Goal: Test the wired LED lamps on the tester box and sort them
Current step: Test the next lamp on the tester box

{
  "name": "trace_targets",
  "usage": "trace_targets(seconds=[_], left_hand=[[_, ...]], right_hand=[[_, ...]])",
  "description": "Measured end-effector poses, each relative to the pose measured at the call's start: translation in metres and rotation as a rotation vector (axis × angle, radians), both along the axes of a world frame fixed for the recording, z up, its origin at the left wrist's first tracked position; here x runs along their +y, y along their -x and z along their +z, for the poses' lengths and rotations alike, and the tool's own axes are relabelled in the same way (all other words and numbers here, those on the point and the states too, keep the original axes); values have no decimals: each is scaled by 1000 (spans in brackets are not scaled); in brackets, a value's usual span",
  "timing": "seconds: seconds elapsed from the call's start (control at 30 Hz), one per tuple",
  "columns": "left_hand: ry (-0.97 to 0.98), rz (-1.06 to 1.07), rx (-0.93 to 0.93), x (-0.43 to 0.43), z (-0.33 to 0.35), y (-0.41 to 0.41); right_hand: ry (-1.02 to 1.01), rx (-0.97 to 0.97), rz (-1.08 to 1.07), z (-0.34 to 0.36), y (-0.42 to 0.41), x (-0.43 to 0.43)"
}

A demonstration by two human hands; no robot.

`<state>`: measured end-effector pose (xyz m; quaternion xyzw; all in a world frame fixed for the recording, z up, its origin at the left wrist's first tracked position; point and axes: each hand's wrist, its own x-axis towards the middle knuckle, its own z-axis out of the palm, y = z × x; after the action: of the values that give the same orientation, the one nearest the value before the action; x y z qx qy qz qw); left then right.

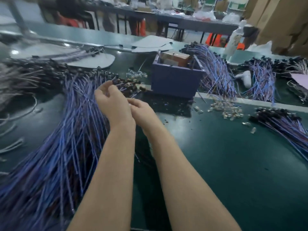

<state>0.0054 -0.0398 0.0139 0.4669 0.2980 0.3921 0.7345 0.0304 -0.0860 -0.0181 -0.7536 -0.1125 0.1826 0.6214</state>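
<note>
A big fan of wired LED lamps [70, 130] with blue-purple leads and dark heads covers the left of the green table. My left hand [110, 102] is raised over it, and its fingertips pinch a lamp head at the top of the pile. Just to its right is my right hand [141, 110], its fingers curled against the left palm. Blur hides whether they grip a wire. The blue tester box [175, 80] stands behind both hands, a hand's width away, with its top open.
More lamp bundles lie right of the box [218, 75], at the far right [265, 84] and on the near right [283, 124]. Loose clear bulbs [228, 110] are scattered ahead of the right hand. White sheets [150, 43] and a bottle [233, 40] sit behind.
</note>
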Motion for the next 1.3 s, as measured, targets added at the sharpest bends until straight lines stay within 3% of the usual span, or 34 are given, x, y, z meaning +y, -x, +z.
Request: trace_targets(seconds=[0.17, 0.3, 0.37, 0.43, 0.47, 0.57, 0.63, 0.73, 0.8, 0.9, 1.1, 1.3], left_hand=[[123, 46, -43, 23, 0, 4], [103, 26, -70, 17, -2, 4], [53, -1, -114, 9, -4, 3], [-93, -62, -153, -3, -5, 1], [-266, -110, -113, -9, -5, -1], [-851, -318, 215, -28, -11, -12], [-956, -563, 320, -36, -12, -17], [-895, -787, 219, -53, -13, -18], [-944, -775, 160, -67, -15, -21], [-945, -778, 123, -89, -19, -26], [-915, -840, 191, -98, -46, -28], [-921, -790, 387, -74, -60, -35]], right_hand=[[-24, 35, -77, -4, -2, 35], [-550, 306, -414, -5, -9, 24], [-779, 428, -480, -3, -15, 7], [-824, 398, -462, 4, -17, -10], [-810, 345, -451, 10, -17, -20], [-823, 147, -475, 30, -19, -57], [-958, 66, -544, 42, -21, -86], [-1170, 25, -697, 51, -21, -130], [-1142, 3, -741, 45, -20, -149], [-882, -62, -692, 21, -16, -157], [-680, -79, -636, -18, -18, -160], [-812, -50, -902, -22, -25, -172]])
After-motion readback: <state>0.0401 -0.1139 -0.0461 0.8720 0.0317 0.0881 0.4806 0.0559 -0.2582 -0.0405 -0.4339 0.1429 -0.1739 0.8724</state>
